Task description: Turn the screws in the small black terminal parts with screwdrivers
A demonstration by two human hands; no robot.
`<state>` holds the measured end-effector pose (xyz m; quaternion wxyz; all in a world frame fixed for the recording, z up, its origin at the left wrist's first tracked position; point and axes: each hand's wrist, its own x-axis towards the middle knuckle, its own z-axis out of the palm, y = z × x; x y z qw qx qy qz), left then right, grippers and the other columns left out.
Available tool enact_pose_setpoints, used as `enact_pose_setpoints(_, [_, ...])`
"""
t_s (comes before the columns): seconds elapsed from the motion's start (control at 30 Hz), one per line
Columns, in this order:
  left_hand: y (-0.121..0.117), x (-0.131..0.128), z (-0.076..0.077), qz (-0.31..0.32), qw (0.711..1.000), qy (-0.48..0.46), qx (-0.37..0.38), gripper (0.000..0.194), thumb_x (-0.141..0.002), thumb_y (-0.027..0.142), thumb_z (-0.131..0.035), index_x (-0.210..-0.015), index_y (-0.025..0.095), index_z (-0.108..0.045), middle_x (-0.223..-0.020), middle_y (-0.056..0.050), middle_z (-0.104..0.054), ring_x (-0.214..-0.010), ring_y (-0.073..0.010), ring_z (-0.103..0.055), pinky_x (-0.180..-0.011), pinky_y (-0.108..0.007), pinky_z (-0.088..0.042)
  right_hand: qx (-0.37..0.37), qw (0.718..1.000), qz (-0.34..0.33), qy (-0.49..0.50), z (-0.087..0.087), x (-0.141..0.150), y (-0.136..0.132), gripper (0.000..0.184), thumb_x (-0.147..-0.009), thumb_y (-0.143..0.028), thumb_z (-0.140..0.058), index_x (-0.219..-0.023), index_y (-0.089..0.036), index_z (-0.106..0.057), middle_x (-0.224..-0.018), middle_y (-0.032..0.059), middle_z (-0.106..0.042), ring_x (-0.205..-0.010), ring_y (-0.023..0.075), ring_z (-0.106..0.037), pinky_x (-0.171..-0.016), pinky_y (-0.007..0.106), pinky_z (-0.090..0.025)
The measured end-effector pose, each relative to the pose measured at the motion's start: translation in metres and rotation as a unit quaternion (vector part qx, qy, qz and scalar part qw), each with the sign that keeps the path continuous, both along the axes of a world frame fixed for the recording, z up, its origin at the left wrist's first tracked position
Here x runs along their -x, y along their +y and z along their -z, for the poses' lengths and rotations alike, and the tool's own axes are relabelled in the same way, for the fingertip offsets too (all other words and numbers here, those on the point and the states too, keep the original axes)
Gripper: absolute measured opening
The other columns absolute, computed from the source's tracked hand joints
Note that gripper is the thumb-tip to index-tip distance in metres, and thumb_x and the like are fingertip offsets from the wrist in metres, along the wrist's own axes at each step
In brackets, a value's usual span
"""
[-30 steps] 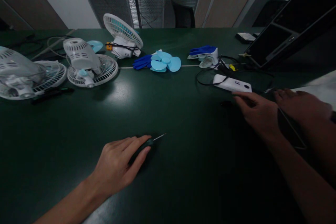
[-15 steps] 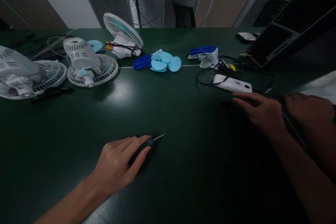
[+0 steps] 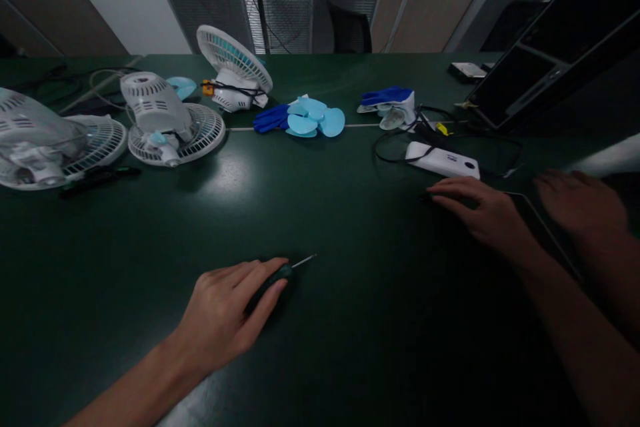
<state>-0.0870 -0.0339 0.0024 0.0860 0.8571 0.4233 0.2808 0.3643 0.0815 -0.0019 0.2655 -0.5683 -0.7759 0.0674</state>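
Observation:
My left hand (image 3: 225,313) lies on the dark green table (image 3: 350,347) with its fingers closed over the green handle of a screwdriver (image 3: 287,270). The thin metal tip pokes out to the right. My right hand (image 3: 483,213) lies low on the table just in front of a white box-shaped device (image 3: 443,161). Its fingers are stretched out to the left, and their tips are at a small dark thing (image 3: 427,198) that I cannot make out. A dark flat slab (image 3: 543,227) lies beside that hand.
Another person's hand (image 3: 583,207) rests at the right, a white sleeve behind it. Small white fans (image 3: 165,121) in parts, light blue fan blades (image 3: 310,117), blue gloves (image 3: 387,97) and cables lie at the back. A dark screen (image 3: 515,83) leans at the back right.
My right hand has slid a little left and toward me, off the white device's edge. The other person's hand has shifted slightly. My left hand has stayed still on the screwdriver.

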Motion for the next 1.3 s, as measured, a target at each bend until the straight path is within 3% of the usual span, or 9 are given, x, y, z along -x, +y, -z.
enact_pose_setpoints(0.43, [0.0, 0.0, -0.001, 0.003, 1.0, 0.001, 0.002, 0.028, -0.101, 0.028, -0.053, -0.124, 0.017, -0.064, -0.095, -0.004, -0.077, -0.075, -0.0141, -0.075, -0.064, -0.023, -0.06, 0.084, 0.995, 0.037, 0.029, 0.001, 0.003, -0.003, 0.035, -0.091, -0.044, -0.064, -0.121, -0.028, -0.072, -0.127, 0.006, -0.07, -0.117, 0.0264, -0.064, -0.1, 0.042, -0.049])
enact_pose_setpoints(0.7, [0.0, 0.001, 0.0, 0.006, 1.0, 0.003, 0.01, 0.029, -0.101, 0.028, -0.052, -0.126, 0.018, -0.062, -0.097, -0.004, -0.076, -0.076, -0.0137, -0.074, -0.065, -0.024, -0.06, 0.104, 0.992, 0.072, 0.011, -0.002, 0.0, -0.003, 0.031, -0.091, -0.045, -0.064, -0.115, -0.028, -0.074, -0.124, 0.0039, -0.071, -0.113, 0.0246, -0.066, -0.096, 0.039, -0.049])
enact_pose_setpoints(0.83, [0.0, 0.0, 0.0, 0.005, 1.0, 0.002, 0.002, 0.028, -0.101, 0.028, -0.053, -0.125, 0.017, -0.063, -0.093, -0.004, -0.075, -0.075, -0.014, -0.073, -0.062, -0.023, -0.058, 0.069, 0.996, 0.056, -0.007, -0.005, 0.007, -0.004, 0.029, -0.093, -0.042, -0.063, -0.112, -0.023, -0.074, -0.117, 0.0077, -0.073, -0.107, 0.0241, -0.067, -0.095, 0.038, -0.049])
enact_pose_setpoints(0.93, [0.001, -0.001, -0.001, 0.006, 1.0, 0.0, 0.003, 0.028, -0.102, 0.028, -0.052, -0.125, 0.017, -0.063, -0.091, -0.003, -0.074, -0.072, -0.0135, -0.072, -0.061, -0.024, -0.057, 0.058, 0.998, 0.013, 0.015, -0.009, 0.035, -0.015, 0.027, -0.095, -0.042, -0.063, -0.113, -0.024, -0.073, -0.116, 0.0068, -0.072, -0.106, 0.0226, -0.067, -0.088, 0.036, -0.052])
enact_pose_setpoints(1.0, [0.001, -0.001, -0.001, 0.007, 1.0, -0.001, -0.001, 0.028, -0.102, 0.028, -0.052, -0.125, 0.017, -0.063, -0.09, -0.003, -0.073, -0.072, -0.0136, -0.071, -0.062, -0.025, -0.057, 0.086, 0.993, -0.066, 0.051, -0.013, 0.064, -0.029, 0.026, -0.096, -0.04, -0.062, -0.117, -0.027, -0.071, -0.117, 0.0052, -0.07, -0.104, 0.021, -0.067, -0.08, 0.033, -0.055])
enact_pose_setpoints(1.13, [0.0, 0.0, 0.0, 0.016, 1.0, -0.003, -0.002, 0.029, -0.1, 0.025, -0.054, -0.127, 0.017, -0.062, -0.087, -0.003, -0.071, -0.069, -0.0141, -0.068, -0.059, -0.027, -0.054, 0.138, 0.959, -0.233, 0.083, -0.015, 0.125, -0.063, 0.028, -0.098, -0.03, -0.06, -0.126, -0.031, -0.065, -0.118, 0.0022, -0.066, -0.098, 0.0144, -0.065, -0.079, 0.028, -0.055])
enact_pose_setpoints(1.2, [-0.001, 0.0, 0.0, 0.026, 1.0, -0.005, -0.003, 0.03, -0.098, 0.023, -0.056, -0.126, 0.017, -0.062, -0.083, -0.003, -0.069, -0.065, -0.0144, -0.065, -0.056, -0.027, -0.051, 0.15, 0.946, -0.275, 0.086, -0.012, 0.145, -0.075, 0.029, -0.098, -0.026, -0.06, -0.127, -0.029, -0.064, -0.116, 0.0018, -0.065, -0.096, 0.0125, -0.064, -0.077, 0.026, -0.054])
enact_pose_setpoints(1.3, [-0.002, 0.0, 0.0, 0.044, 0.999, -0.001, -0.011, 0.03, -0.096, 0.021, -0.057, -0.124, 0.016, -0.064, -0.08, -0.003, -0.067, -0.064, -0.0159, -0.063, -0.054, -0.029, -0.049, 0.152, 0.938, -0.303, 0.072, -0.006, 0.158, -0.082, 0.029, -0.097, -0.021, -0.061, -0.125, -0.025, -0.065, -0.116, 0.003, -0.066, -0.102, 0.0147, -0.062, -0.086, 0.03, -0.051])
